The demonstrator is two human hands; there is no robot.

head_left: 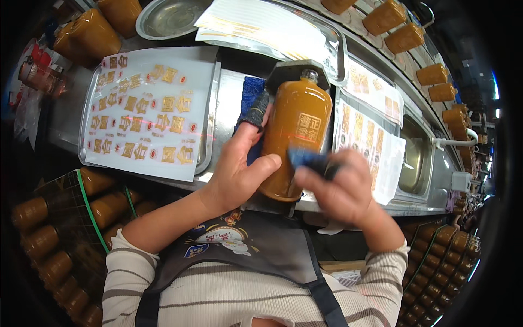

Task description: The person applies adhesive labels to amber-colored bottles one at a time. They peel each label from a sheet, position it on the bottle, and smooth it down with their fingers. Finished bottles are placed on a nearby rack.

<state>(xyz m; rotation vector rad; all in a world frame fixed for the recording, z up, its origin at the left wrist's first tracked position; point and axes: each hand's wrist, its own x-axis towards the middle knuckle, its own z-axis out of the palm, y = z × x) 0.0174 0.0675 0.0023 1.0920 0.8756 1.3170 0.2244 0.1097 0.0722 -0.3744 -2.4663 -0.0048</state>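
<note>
A glossy amber-brown bottle (289, 120) with a short clear neck lies in front of me, its neck pointing away. It rests by a dark angular holder (279, 71). A gold decal (309, 126) sits on its upward face. My left hand (237, 166) grips the bottle's left side, thumb on the front and a dark knitted sleeve around one finger. My right hand (343, 188), blurred by motion, is closed on a small blue flat piece (305, 158), which meets the bottle below the decal. Whether it is a scraper or a folded cloth cannot be made out.
At left, a metal tray (210, 147) bears a white sheet of gold and red decals (147, 114). More decal sheets (362, 141) lie at right before a sink (417, 163). A blue cloth (251, 95) is beside the bottle. Several brown bottles (384, 16) stand around.
</note>
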